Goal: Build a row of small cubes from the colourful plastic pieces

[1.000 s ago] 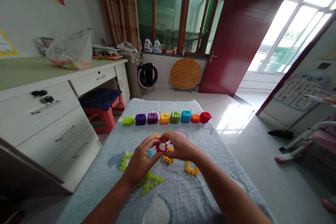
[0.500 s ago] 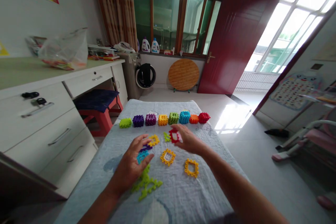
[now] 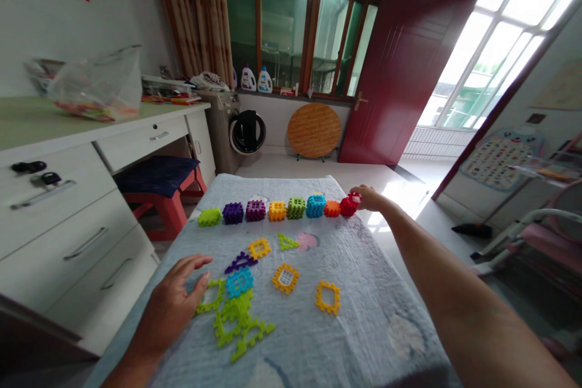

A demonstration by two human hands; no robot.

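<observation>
My right hand point(image 3: 369, 197) reaches to the far right end of the row, its fingers closed on a red building tile point(image 3: 356, 196) at the red stack point(image 3: 348, 206). My left hand point(image 3: 175, 300) hovers with fingers apart, left of several loose green tiles point(image 3: 231, 321). Close by lie a light blue tile point(image 3: 239, 282), a purple triangular tile point(image 3: 240, 262) and a yellow tile point(image 3: 259, 248). A small green triangle point(image 3: 288, 242) lies farther back. Two more yellow pieces, a windowed tile point(image 3: 286, 279) and an open frame point(image 3: 328, 297), rest toward the right.
Colour-sorted stacks line the cloth-covered table point(image 3: 364, 291): green point(image 3: 210, 216), dark purple point(image 3: 233, 213), purple point(image 3: 256, 210), yellow point(image 3: 277, 211), olive green point(image 3: 296, 208), blue point(image 3: 315, 206) and orange point(image 3: 332, 208). A red stool point(image 3: 170, 218) and a desk point(image 3: 68, 194) stand left.
My right hand has carried the red tile from mid-table to the red stack at the far right. My left hand has drawn back to the left, uncovering the green and blue tiles.
</observation>
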